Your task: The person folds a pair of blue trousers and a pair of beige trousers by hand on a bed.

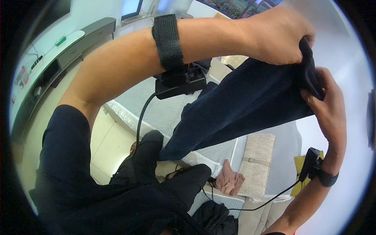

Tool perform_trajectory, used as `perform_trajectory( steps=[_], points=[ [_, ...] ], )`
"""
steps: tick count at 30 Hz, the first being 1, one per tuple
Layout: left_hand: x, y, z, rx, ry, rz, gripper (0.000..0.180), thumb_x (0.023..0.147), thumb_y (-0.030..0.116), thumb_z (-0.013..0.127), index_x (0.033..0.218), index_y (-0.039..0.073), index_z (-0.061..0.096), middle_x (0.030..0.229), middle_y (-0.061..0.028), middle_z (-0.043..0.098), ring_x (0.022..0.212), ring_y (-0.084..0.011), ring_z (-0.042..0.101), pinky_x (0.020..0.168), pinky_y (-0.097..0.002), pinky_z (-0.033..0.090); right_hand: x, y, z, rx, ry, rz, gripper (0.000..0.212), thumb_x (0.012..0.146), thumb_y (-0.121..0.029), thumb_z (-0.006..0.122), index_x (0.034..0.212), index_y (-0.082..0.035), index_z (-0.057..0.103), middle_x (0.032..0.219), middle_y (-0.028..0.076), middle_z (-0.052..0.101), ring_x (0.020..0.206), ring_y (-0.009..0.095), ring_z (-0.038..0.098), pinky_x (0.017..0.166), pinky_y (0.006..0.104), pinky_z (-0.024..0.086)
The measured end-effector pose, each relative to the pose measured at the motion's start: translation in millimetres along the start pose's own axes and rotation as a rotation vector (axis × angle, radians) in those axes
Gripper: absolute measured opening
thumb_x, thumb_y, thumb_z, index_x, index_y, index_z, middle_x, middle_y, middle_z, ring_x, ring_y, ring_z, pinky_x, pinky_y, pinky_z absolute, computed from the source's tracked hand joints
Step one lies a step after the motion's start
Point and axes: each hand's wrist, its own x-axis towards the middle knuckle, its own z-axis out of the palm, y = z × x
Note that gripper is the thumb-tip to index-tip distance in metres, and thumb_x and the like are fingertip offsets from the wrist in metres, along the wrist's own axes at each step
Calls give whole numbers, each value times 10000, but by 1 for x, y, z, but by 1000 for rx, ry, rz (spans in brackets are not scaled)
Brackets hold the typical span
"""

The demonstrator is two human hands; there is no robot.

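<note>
Dark navy trousers point(239, 102) hang stretched between my raised hands and my lap, their waistband at the upper right and their lower part narrowing toward my knees. My left hand point(276, 37) is closed on the upper end of the waistband, with its fingertips mostly hidden. Just below it, my right hand point(329, 103) pinches the other end of the band, thumb on the near side and fingers behind. A brownish-pink cloth point(230, 178) lies crumpled beneath the trousers, beside a folded beige towel point(256, 164).
A grey quilted mattress point(288, 143) spreads under the trousers. Black cloth point(217, 217) is bunched beside my legs, and a yellow item point(299, 166) shows behind my right wrist. Cables run from black devices point(180, 84) on my forearms. A long cabinet point(66, 55) stands along the left wall.
</note>
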Motion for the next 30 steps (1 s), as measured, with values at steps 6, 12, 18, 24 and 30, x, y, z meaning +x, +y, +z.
perform_trajectory(
  steps=[6, 12, 18, 24, 30],
  points=[
    [-5, 9, 11, 23, 102, 76, 161, 800, 100, 724, 927, 6, 758, 873, -213, 735, 814, -339, 733, 802, -400, 591, -5, -22, 39, -211, 462, -206, 384, 995, -307, 705, 1161, 14, 576, 886, 214, 685, 746, 315, 666, 691, 398, 529],
    [-22, 10, -10, -3, -4, 33, 388, 813, 285, 812, 1053, -11, 736, 912, -236, 732, 858, -360, 739, 817, -421, 595, 3, -1, 31, -246, 479, -304, 267, 1040, -301, 641, 1010, -40, 597, 786, 155, 650, 664, 278, 628, 616, 384, 489],
    [-126, 20, -22, -360, -242, -586, 724, 984, 556, 655, 1367, -44, 520, 1024, -168, 691, 935, -227, 695, 808, -349, 582, -4, 20, 22, -354, 641, -367, 269, 1064, -329, 599, 995, -69, 616, 746, 116, 616, 631, 231, 593, 598, 362, 476],
    [-258, 15, 23, -685, -382, -1094, 831, 1003, 736, 435, 1293, -34, 551, 858, -129, 658, 798, -237, 703, 720, -320, 576, -2, 26, 10, -459, 573, -367, 268, 1070, -326, 589, 990, -72, 618, 741, 109, 627, 623, 218, 593, 587, 354, 472],
    [-279, 37, 55, -999, -321, -1210, 807, 1051, 662, 379, 1587, 63, 307, 1467, -280, 479, 1371, -343, 506, 1043, -462, 486, -1, 22, 9, -510, 519, -303, 281, 1070, -353, 581, 1003, -82, 622, 740, 107, 638, 617, 218, 601, 586, 348, 474]
  ],
)
